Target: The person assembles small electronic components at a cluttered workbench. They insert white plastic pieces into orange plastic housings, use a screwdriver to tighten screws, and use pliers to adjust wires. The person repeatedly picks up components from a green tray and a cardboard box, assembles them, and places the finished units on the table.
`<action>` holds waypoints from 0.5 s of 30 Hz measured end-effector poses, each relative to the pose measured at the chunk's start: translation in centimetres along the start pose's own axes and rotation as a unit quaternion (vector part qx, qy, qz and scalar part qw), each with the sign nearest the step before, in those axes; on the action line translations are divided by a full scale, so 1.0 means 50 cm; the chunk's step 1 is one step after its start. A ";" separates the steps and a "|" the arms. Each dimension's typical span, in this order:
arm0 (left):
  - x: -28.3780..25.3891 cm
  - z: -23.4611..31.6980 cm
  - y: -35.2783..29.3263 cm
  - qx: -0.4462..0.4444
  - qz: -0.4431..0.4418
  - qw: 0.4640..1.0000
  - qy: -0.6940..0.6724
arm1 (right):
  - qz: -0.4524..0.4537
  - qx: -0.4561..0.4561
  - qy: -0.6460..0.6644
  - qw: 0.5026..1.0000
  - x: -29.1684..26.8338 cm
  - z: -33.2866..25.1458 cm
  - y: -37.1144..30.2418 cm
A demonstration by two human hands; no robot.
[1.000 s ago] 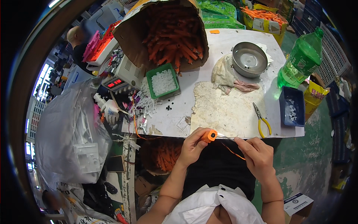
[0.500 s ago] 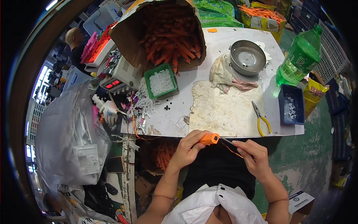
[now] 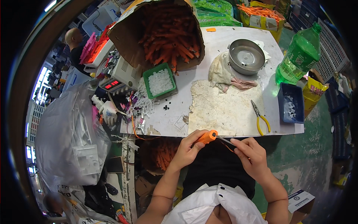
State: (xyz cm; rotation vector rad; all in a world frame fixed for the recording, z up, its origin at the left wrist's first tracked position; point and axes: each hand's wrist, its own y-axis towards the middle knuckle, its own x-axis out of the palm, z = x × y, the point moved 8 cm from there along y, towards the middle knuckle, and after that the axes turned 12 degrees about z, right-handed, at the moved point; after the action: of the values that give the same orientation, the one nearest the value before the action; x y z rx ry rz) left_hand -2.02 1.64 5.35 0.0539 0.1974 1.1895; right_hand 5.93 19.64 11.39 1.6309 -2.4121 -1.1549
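Just in front of the table's near edge, my left hand [image 3: 189,150] is closed round an orange plastic piece [image 3: 206,137]. A dark opening shows in the end of it that faces right. Between the thumb and fingers of my right hand [image 3: 251,155] is a slim grey metal tool [image 3: 225,140], its tip at or close to that opening; whether it goes inside I cannot tell. A thin orange wire [image 3: 230,148] hangs below the tool. Yellow-handled pliers [image 3: 262,122] lie beyond my right hand on a worn, pale work mat [image 3: 223,112].
A large cardboard box [image 3: 126,37] of orange pieces tips toward me at the back. Beside it are a green tray [image 3: 148,84] of white parts and a power supply [image 3: 121,74]. A steel bowl [image 3: 244,71], green bottle [image 3: 298,56] and blue bin [image 3: 281,106] stand on the right.
The orange piece has shifted slightly left and up, its end tilting upward. My right hand and the tool have moved a little left with it, and less of the wire shows.
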 end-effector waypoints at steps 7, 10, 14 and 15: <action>0.000 -0.026 0.000 -0.008 -0.007 0.999 -0.042 | -0.004 -0.061 -0.071 0.996 -0.009 -0.013 -0.007; -0.001 -0.026 0.001 -0.010 0.001 0.999 -0.037 | -0.001 -0.070 -0.084 0.994 -0.009 -0.013 -0.008; -0.002 -0.008 0.003 0.000 0.007 1.000 0.011 | -0.006 -0.083 -0.090 0.992 -0.008 -0.013 -0.010; -0.003 -0.005 0.005 0.001 0.005 1.000 0.022 | 0.000 -0.101 -0.100 0.990 -0.010 -0.014 -0.011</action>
State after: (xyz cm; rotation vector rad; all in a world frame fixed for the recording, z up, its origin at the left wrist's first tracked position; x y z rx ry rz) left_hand -2.33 1.58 5.16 0.0298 0.2371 1.2014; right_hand 6.88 19.54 11.74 1.5207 -2.3080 -1.5741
